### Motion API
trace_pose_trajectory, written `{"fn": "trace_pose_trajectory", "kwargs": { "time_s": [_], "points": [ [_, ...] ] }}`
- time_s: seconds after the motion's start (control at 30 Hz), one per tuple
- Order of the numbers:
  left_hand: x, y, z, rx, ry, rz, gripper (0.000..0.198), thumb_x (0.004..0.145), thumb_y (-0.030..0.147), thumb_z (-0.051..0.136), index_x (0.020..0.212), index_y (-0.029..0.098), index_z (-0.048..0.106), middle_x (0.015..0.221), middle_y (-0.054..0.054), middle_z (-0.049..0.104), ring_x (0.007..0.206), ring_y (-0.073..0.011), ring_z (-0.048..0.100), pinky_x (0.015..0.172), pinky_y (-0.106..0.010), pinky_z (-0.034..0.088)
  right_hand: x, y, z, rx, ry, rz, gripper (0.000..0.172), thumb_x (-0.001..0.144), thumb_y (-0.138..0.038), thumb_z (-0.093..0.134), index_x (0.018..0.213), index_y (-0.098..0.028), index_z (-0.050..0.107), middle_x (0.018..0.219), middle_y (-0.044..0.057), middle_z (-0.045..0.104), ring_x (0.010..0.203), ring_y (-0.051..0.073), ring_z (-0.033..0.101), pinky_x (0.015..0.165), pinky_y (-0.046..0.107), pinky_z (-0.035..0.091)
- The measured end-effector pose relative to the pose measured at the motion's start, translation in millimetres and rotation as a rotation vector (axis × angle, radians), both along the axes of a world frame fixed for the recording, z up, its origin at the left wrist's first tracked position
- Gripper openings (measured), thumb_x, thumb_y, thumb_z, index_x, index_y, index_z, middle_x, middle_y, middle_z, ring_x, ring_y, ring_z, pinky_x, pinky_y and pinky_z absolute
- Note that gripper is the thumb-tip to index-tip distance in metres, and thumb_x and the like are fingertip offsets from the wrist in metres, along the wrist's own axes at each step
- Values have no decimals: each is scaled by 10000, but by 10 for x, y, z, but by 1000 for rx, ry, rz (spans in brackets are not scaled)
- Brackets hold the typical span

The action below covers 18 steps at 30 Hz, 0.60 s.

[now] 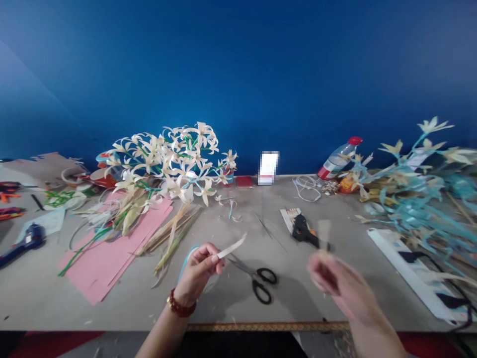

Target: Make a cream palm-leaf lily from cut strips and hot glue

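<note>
My left hand point(201, 266) pinches a narrow pale strip point(233, 247) that looks like dried husk, its free end pointing up and right. Over the table's right half, my right hand point(331, 276) is blurred, with its fingers closed on another pale strip point(324, 231) standing upward. Between the hands lie black-handled scissors point(265, 283), their blades reaching toward my left hand. A black glue gun point(303, 232) rests just beyond my right hand. Part of a light blue ring-shaped item point(182, 268) shows behind my left hand.
White flowers on green stems point(179, 159) spread at the back left, above pink sheets point(93, 273) and dried husks point(175, 238). A blue glue gun point(32, 236) lies far left. On the right are a power strip point(395, 268), blue-stemmed flowers point(421, 199) and a leaning bottle point(337, 161).
</note>
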<state>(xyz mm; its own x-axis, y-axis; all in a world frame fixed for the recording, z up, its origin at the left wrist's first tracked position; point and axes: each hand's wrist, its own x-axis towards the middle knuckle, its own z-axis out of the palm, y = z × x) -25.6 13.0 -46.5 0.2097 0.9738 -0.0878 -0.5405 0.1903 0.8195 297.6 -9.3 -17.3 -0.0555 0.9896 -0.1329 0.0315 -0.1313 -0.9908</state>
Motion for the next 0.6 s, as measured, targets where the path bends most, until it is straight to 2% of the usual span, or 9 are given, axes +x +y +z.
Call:
{"fn": "trace_pose_trajectory", "kwargs": {
  "time_s": [0.07,0.13,0.2,0.27,0.33,0.4,0.5,0.6],
  "points": [
    [52,-19,31,1,-32,0,194,804,296,727,722,152,627,542,-3,599,636,-147,546,673,-273,382,-17,59,-140,46,-465,53,402,891,-574,510,815,-219,685,530,11,586,475,157,541,449,243,383],
    [95,-35,53,12,-46,-3,182,808,289,722,731,152,630,538,4,591,619,-141,540,680,-277,385,-56,95,-343,150,-809,20,394,907,-546,478,794,-230,682,690,65,693,628,217,638,535,278,437],
    [122,-46,68,22,-41,-6,172,809,281,719,736,152,632,537,7,586,609,-137,537,684,-278,386,-79,119,-514,205,-998,9,402,942,-506,416,812,-230,677,745,73,714,671,236,660,573,296,457],
    [135,-49,84,29,-37,-13,167,804,276,723,737,151,634,540,6,586,608,-136,537,683,-276,388,-95,147,-574,300,-1086,-16,385,961,-464,394,856,-223,674,790,81,717,717,243,665,639,320,482],
    [150,-47,104,29,-52,-19,167,797,277,730,741,153,633,547,7,587,605,-133,534,681,-273,390,-141,175,-502,434,-1084,-63,336,949,-445,442,912,-209,678,881,103,713,834,267,661,763,371,497],
    [175,-47,127,18,-79,-26,164,791,280,736,752,157,635,552,10,589,599,-129,530,675,-271,391,-253,180,-334,520,-969,-81,285,922,-430,518,974,-200,678,991,124,696,963,292,641,862,412,488],
    [233,-60,156,-13,-84,-44,168,784,287,743,756,160,637,558,8,594,602,-131,527,661,-265,389,-538,135,-45,490,-611,25,243,931,-347,547,1119,-213,624,1137,111,664,992,237,654,846,339,527],
    [280,-89,177,-33,-60,-70,162,782,284,744,769,161,640,570,2,598,618,-138,527,654,-261,386,-830,97,124,527,-453,184,359,882,-312,622,1230,-231,585,1255,103,626,1158,259,588,975,373,481]
  ]
}}
